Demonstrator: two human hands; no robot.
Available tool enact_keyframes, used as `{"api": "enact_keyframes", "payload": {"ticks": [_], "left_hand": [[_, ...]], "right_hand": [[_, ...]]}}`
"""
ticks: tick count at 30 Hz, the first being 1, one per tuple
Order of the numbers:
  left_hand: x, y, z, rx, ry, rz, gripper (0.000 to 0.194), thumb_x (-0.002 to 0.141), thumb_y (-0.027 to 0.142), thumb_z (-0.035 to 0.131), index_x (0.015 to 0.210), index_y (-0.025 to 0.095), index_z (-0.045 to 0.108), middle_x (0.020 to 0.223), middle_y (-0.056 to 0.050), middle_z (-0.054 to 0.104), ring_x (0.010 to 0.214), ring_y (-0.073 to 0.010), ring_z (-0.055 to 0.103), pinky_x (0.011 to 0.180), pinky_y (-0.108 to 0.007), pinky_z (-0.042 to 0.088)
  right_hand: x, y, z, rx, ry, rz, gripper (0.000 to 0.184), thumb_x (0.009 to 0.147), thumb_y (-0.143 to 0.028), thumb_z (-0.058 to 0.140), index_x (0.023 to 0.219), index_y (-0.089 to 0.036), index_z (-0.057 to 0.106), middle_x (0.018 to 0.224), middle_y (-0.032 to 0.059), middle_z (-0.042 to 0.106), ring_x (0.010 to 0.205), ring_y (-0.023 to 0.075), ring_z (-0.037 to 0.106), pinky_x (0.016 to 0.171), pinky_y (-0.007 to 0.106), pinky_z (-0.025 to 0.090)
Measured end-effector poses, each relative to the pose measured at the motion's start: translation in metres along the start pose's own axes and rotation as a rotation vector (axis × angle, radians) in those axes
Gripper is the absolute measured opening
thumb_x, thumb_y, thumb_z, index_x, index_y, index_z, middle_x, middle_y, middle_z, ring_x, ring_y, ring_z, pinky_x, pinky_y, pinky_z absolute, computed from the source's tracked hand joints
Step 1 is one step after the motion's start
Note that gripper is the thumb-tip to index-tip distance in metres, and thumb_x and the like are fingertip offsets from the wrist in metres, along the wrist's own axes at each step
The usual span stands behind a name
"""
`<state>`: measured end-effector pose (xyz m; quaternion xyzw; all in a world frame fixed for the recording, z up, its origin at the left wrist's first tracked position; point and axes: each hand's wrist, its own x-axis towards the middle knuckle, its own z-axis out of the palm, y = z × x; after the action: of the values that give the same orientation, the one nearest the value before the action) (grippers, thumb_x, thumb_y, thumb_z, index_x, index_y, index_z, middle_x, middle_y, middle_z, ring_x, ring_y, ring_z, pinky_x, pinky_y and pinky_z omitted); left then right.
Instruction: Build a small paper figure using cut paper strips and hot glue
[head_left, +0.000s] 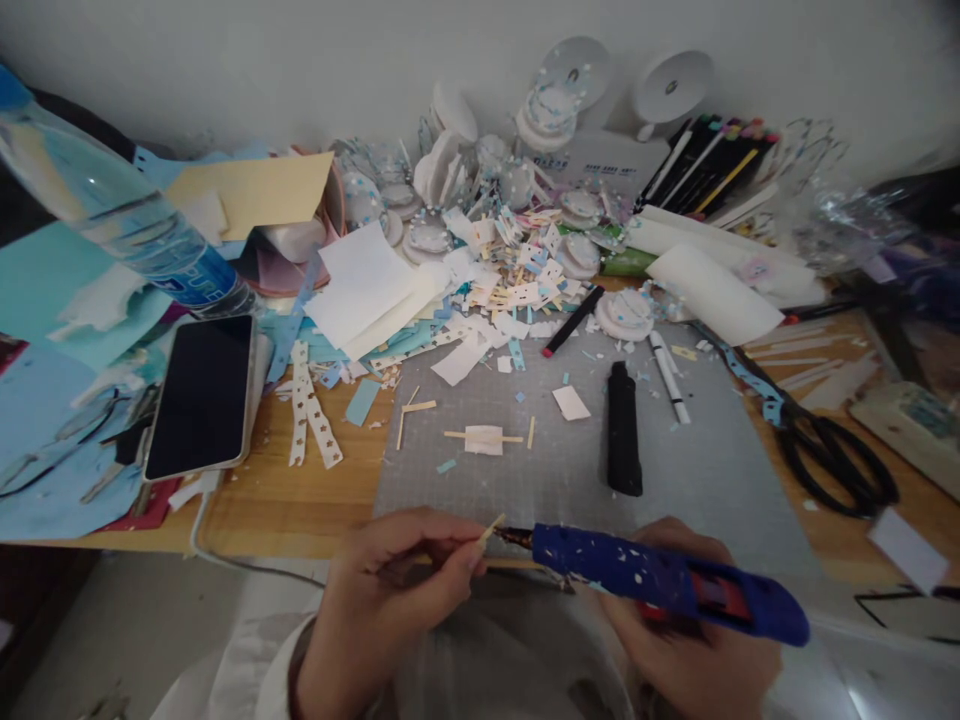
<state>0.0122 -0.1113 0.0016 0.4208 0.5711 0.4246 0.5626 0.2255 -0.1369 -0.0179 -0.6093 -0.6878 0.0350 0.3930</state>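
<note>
Between thumb and fingertips, my left hand [409, 570] pinches a short thin wooden stick [492, 526] just past the front edge of the cutting mat. My right hand [690, 620] is wrapped round a blue hot glue gun [607, 565], its nozzle pointing left and meeting or nearly meeting the stick. Beyond them on the grey mat [480, 510] lies a small white paper piece [484, 440] with a thin stick across it. Loose thin sticks [531, 432] rest on both sides of it. A black cylindrical object [623, 430] lies to the right.
Paper scraps and white round pieces are heaped at the back [517, 265]. On the left stand a water bottle [142, 230] and a phone [202, 395]. Black-handled scissors [832, 460] lie at the right. A white cable [199, 530] hangs over the table's front edge.
</note>
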Motion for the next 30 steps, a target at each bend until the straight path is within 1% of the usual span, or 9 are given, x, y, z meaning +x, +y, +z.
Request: {"api": "enact_keyframes", "payload": {"ticks": [6, 13, 15, 19, 25, 28, 30], "left_hand": [[0.0004, -0.0011, -0.0017, 0.035, -0.012, 0.009, 0.006, 0.070, 0.020, 0.072, 0.072, 0.024, 0.077, 0.059, 0.000, 0.071, 0.053, -0.0148, 0.066, 0.048, -0.021, 0.055], [0.0012, 0.0016, -0.0014, 0.034, -0.001, 0.005, 0.008, 0.069, 0.019, 0.072, 0.070, 0.024, 0.077, 0.057, 0.001, 0.071, 0.049, -0.0132, 0.064, 0.047, -0.020, 0.053], [0.0014, 0.0017, -0.0008, 0.030, 0.008, 0.003, 0.008, 0.068, 0.019, 0.072, 0.070, 0.024, 0.077, 0.057, 0.001, 0.071, 0.049, -0.0129, 0.063, 0.047, -0.020, 0.053], [0.0014, 0.0010, -0.0004, 0.028, -0.002, 0.007, 0.008, 0.069, 0.019, 0.072, 0.071, 0.024, 0.077, 0.057, 0.001, 0.070, 0.048, -0.0127, 0.063, 0.047, -0.020, 0.054], [0.0027, -0.0006, -0.0026, 0.049, -0.022, 0.025, 0.007, 0.070, 0.019, 0.072, 0.071, 0.024, 0.077, 0.057, 0.001, 0.070, 0.048, -0.0131, 0.064, 0.047, -0.020, 0.054], [0.0046, -0.0029, -0.0041, 0.073, -0.058, 0.070, 0.007, 0.070, 0.019, 0.072, 0.072, 0.023, 0.077, 0.056, 0.000, 0.070, 0.046, -0.0133, 0.063, 0.045, -0.021, 0.053], [0.0053, -0.0041, -0.0042, 0.060, -0.061, 0.076, 0.008, 0.070, 0.018, 0.071, 0.072, 0.023, 0.077, 0.057, 0.000, 0.071, 0.046, -0.0131, 0.063, 0.044, -0.020, 0.053]], "right_hand": [[-0.0013, 0.0016, 0.0002, -0.009, -0.001, -0.014, 0.017, 0.075, -0.028, 0.066, 0.077, -0.023, 0.050, 0.060, -0.0054, 0.055, 0.048, 0.0113, 0.058, 0.043, 0.021, 0.045], [0.0028, 0.0013, 0.0005, -0.049, 0.025, -0.047, 0.013, 0.075, -0.025, 0.065, 0.074, -0.022, 0.052, 0.061, -0.0035, 0.057, 0.050, 0.0114, 0.058, 0.046, 0.022, 0.046], [0.0041, 0.0011, 0.0002, -0.047, 0.018, -0.032, 0.013, 0.075, -0.024, 0.064, 0.073, -0.022, 0.052, 0.060, -0.0040, 0.056, 0.049, 0.0114, 0.057, 0.045, 0.022, 0.045], [0.0032, 0.0022, 0.0000, -0.021, 0.014, -0.012, 0.014, 0.075, -0.027, 0.064, 0.073, -0.023, 0.051, 0.057, -0.0055, 0.054, 0.047, 0.0119, 0.057, 0.044, 0.022, 0.044], [-0.0031, 0.0064, -0.0003, -0.062, 0.002, 0.037, 0.015, 0.072, -0.024, 0.065, 0.076, -0.023, 0.050, 0.060, -0.0046, 0.055, 0.049, 0.0127, 0.059, 0.046, 0.023, 0.046], [-0.0037, 0.0076, -0.0003, -0.067, 0.015, 0.027, 0.017, 0.071, -0.023, 0.065, 0.078, -0.024, 0.050, 0.061, -0.0048, 0.056, 0.050, 0.0132, 0.059, 0.046, 0.023, 0.046], [-0.0027, 0.0077, 0.0001, -0.066, 0.015, 0.017, 0.017, 0.071, -0.022, 0.065, 0.078, -0.023, 0.050, 0.061, -0.0047, 0.057, 0.049, 0.0132, 0.059, 0.046, 0.023, 0.046]]}}
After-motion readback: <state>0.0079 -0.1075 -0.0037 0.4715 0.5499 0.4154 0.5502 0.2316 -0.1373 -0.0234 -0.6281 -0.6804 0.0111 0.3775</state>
